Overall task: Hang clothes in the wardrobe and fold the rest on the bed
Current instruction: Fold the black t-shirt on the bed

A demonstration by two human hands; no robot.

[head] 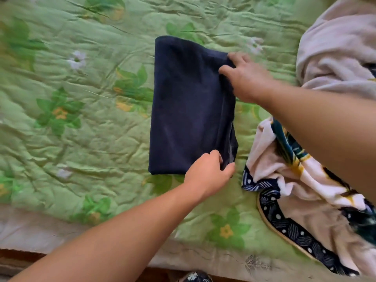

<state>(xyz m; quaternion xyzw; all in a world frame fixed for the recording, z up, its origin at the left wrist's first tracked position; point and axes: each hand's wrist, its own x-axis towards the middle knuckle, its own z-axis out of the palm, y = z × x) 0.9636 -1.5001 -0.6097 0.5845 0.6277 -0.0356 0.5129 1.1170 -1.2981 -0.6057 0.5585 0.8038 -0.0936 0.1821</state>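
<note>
A dark navy garment (187, 106) lies folded into a tall rectangle on the green floral bedspread (81, 119). My left hand (209, 171) pinches its near right corner between thumb and fingers. At the far right edge of the garment, my right hand (244, 78) grips the fabric. Both arms reach in from the lower right.
A crumpled pale pink blanket (335, 47) is heaped at the right. A white cloth with a dark patterned border and teal print (284, 190) lies at the lower right, close to the garment. The bed's near edge (122, 247) runs along the bottom.
</note>
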